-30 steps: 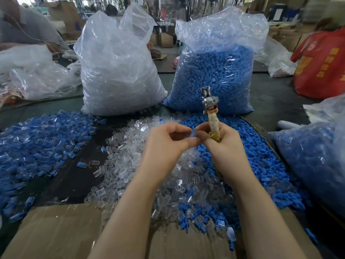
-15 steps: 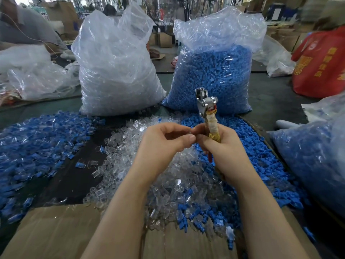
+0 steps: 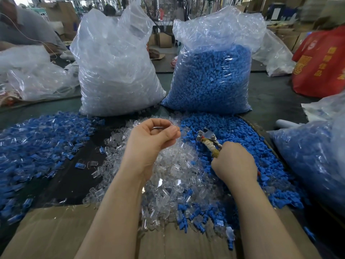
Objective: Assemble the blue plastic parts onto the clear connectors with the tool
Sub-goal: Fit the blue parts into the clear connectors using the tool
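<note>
Hands split apart since before: right hand (image 3: 235, 163) dropped tool (image 3: 209, 140) into blue parts (image 3: 233, 131), gripping handle; left hand (image 3: 151, 141) pinching clear connector (image 3: 174, 124). Next: pick a blue, seat it.

Two hands: left hand (image 3: 149, 141), right hand (image 3: 234, 162). One tool (image 3: 209, 142). Two tall upright bags at the table's far edge: one of clear connectors (image 3: 115, 71), one of blue parts (image 3: 211, 79). Three loose heaps: clear (image 3: 173, 176), blue (image 3: 233, 135), mixed (image 3: 37, 143). Pieces too many to count.

Two bags (image 3: 119, 75) behind loose piles (image 3: 173, 174)
</note>
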The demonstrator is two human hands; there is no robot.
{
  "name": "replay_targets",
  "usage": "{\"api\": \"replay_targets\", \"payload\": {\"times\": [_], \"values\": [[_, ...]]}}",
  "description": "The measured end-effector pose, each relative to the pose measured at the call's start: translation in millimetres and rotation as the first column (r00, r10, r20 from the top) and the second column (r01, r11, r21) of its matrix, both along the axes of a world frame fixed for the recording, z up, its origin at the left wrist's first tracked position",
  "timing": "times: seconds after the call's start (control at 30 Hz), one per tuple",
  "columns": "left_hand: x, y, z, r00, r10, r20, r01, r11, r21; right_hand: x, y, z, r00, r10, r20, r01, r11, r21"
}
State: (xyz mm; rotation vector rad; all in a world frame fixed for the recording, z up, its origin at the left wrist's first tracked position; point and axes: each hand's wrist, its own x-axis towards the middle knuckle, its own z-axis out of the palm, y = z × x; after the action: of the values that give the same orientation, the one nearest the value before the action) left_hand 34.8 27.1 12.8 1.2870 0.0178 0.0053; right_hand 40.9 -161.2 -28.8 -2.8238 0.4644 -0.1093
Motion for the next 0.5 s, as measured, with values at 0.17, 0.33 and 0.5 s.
{"api": "replay_targets", "payload": {"times": [0.17,0.33,0.5], "values": [[1.3,-0.4,-0.7,0.998,-0.065,-0.01,0.065,0.997,0.029,0.1,1.2,1.4,1.0,0.003,-0.024,-0.004,1.0,-0.028],[-0.3,-0.7,1.1,0.996,-0.094,-0.006,0.094,0.995,-0.023,0.5,1.8,-0.1,1.0,0.009,-0.024,-0.009,1.0,-0.008],[-0.5,1.6,1.0,0.995,-0.096,-0.015,0.096,0.995,-0.028,0.3,2.9,-0.4,0.999,0.022,-0.039,-0.024,0.999,-0.031]]}}
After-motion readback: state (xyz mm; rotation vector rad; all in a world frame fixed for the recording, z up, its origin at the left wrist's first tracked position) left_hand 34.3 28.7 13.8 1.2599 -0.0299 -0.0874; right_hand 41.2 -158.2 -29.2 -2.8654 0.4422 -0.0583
